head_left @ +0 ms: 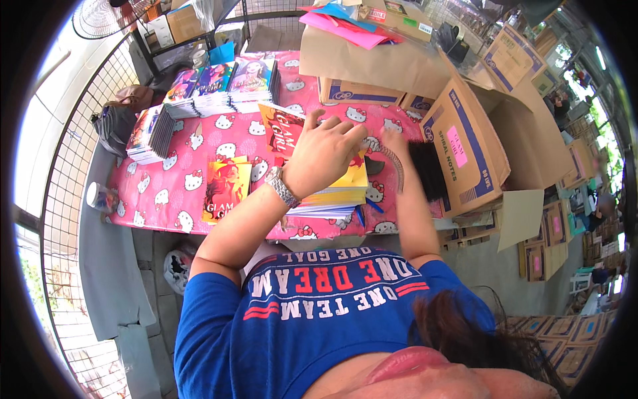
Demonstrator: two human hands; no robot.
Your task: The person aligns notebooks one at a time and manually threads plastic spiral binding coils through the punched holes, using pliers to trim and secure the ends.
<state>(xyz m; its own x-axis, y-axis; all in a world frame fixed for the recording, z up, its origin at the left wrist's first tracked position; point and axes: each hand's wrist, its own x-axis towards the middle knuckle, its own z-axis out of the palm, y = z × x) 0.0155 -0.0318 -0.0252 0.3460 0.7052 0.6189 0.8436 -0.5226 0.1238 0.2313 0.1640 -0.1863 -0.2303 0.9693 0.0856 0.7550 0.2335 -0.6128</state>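
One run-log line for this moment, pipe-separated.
left hand: at orange notebook, grip unclear | right hand: near black item, grip unclear | front notebook stack: on pink tablecloth

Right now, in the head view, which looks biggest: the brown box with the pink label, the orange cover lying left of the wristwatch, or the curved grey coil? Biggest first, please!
1. Brown box, easily largest
2. Orange cover
3. Curved grey coil, thin and smallest

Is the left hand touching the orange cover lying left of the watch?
Apart: the head view shows pink tablecloth between the left hand and the orange cover.
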